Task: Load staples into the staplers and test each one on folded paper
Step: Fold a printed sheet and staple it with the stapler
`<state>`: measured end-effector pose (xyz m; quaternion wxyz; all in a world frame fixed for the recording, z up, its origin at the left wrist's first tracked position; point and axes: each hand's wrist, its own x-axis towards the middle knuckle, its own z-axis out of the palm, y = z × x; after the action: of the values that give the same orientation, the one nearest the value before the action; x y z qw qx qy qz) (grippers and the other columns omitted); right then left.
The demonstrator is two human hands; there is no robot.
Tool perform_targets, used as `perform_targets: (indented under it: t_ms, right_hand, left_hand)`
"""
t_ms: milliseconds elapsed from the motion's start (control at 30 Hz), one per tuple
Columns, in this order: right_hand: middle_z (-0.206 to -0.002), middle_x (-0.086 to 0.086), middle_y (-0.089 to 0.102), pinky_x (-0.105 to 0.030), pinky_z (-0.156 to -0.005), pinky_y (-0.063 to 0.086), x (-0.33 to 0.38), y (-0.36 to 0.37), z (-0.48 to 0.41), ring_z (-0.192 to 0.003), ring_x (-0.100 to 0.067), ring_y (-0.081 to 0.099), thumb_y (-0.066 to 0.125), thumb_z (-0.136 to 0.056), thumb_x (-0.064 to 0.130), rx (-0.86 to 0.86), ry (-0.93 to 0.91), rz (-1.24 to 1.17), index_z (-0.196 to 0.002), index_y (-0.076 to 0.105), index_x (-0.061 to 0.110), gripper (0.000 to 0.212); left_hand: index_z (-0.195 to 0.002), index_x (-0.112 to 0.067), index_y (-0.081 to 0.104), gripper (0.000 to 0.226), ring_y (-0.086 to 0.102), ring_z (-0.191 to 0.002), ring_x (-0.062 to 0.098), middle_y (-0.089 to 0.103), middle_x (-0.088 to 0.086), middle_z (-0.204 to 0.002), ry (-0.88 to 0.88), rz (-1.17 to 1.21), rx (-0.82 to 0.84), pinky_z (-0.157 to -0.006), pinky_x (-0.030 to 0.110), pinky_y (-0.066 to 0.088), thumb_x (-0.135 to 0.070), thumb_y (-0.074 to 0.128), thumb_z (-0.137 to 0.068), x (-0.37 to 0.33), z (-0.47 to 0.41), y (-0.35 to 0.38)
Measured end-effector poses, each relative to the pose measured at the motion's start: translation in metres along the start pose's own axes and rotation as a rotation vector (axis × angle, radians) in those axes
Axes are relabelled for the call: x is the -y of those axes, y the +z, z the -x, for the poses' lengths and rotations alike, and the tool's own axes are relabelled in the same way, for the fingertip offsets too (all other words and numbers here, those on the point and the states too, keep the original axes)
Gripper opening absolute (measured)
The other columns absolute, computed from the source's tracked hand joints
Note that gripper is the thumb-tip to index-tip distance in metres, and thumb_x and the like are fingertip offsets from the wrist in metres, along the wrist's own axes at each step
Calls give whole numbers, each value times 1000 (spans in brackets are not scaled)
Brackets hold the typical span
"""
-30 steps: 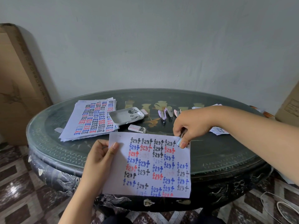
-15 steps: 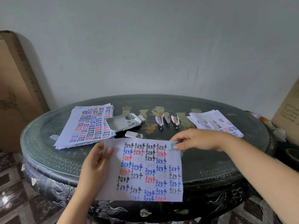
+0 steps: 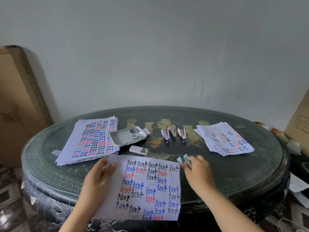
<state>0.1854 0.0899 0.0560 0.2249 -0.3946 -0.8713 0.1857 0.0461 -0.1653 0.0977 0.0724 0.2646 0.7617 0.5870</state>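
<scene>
My left hand [image 3: 98, 174] holds the left edge of a sheet of paper [image 3: 147, 188] covered in coloured "test" words, which overhangs the near table edge. My right hand [image 3: 196, 169] grips a small light-blue stapler [image 3: 184, 159] just beside the sheet's top right corner. Three more small staplers [image 3: 173, 133], pink and lilac, lie side by side at the table's middle. A white tray [image 3: 124, 138] holds loose staple strips, with an open staple box [image 3: 138, 149] in front of it.
A stack of printed sheets [image 3: 93, 139] lies at the back left and another pile [image 3: 224, 139] at the back right with a small box on it. The round dark glass-topped table [image 3: 242, 173] stands against a wall. Cardboard boxes flank it on both sides.
My right hand came back from the far staplers to the sheet's top right corner with the blue stapler, then drew slightly right off the paper. The view tilted down a little.
</scene>
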Motion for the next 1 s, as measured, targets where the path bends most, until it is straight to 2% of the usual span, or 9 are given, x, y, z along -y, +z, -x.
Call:
perform_targets:
  t_ms: [133,267,333,400,467,533,600,767,1000]
  right_hand:
    - [-97,4,43,-28,-73,46,-5,16,-6,-103,-16,48,54,-92,46,107,-43,136,-98,59,16,31]
    - [-104,0,48,-32,-81,49,-13,23,-12,-102,-19,52,54,-92,47,232,13,99,-113,63,18,37]
    - [-112,-6,54,-35,-87,47,-10,15,-16,-107,-22,54,43,-95,53,213,84,-33,-109,65,15,46]
    - [-113,-7,61,-36,-90,45,-3,-5,-19,-108,-19,56,32,-96,56,151,123,-304,-102,67,10,58]
    - [-111,3,67,-28,-84,44,5,-36,-21,-104,-10,59,31,-90,64,307,112,-625,-111,69,19,62]
    - [-107,9,71,-21,-82,43,6,-65,-20,-102,-5,64,45,-83,66,557,40,-731,-112,69,27,54]
    - [-104,8,73,-28,-87,50,0,-82,-21,-99,-9,68,65,-80,55,642,-43,-675,-108,70,23,43]
    - [-95,1,75,-39,-83,54,-38,-111,-32,-87,-17,72,67,-88,32,488,-7,-587,-96,70,14,20]
    - [-103,-6,73,-41,-80,55,-143,-156,-63,-91,-23,69,65,-91,18,141,329,-707,-106,70,10,18]
  left_hand:
    - [-86,-25,61,12,62,-64,-1,70,-16,-78,13,-57,14,-50,10,40,-20,54,-95,-4,-7,1]
    - [-90,-29,61,8,64,-67,-1,72,-6,-79,11,-127,69,-57,13,46,-27,54,-95,-9,-20,4]
    - [-94,-36,60,7,67,-81,8,72,-5,-90,15,-175,90,-66,25,49,-31,54,-95,-14,-30,7]
    - [-92,-42,57,12,64,-82,6,69,-11,-89,47,-242,116,-65,23,45,-32,52,-96,-26,-38,14]
    - [-93,-42,54,10,59,-77,-2,64,-19,-83,92,-323,146,-61,18,40,-34,49,-97,-42,-47,26]
    - [-100,-40,53,7,54,-76,-8,63,-20,-84,132,-386,168,-59,14,35,-36,48,-97,-59,-58,40]
    - [-108,-34,58,17,58,-79,-2,67,-12,-95,165,-421,193,-60,17,37,-40,47,-97,-77,-70,58]
    - [-110,-27,61,19,58,-79,14,65,-7,-96,244,-492,219,-60,23,38,-34,52,-95,-115,-97,122]
    - [-126,-19,54,45,58,-105,26,61,2,-124,267,-542,271,-86,31,43,-45,54,-89,-104,-108,242]
